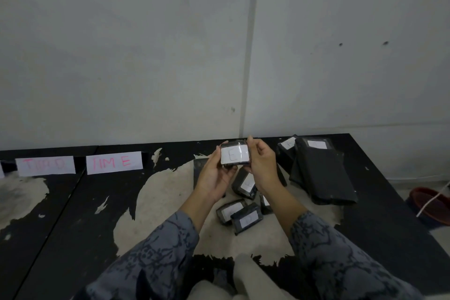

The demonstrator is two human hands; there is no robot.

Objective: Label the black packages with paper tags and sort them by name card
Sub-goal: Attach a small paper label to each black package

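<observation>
Both hands, left (214,175) and right (264,165), grip my E-tagged package (235,155); I judge sorting toward the E name card (114,162) remains.

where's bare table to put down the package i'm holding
Free: the table in front of the TIME E card, left of your left hand. Crowded: the small packages under both hands and the big stack beside your right hand.

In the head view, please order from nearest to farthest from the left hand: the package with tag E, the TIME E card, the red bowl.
1. Package with tag E, gripped by left hand and right hand.
2. TIME E card, left, at the wall.
3. Red bowl, far right, off the table.
</observation>
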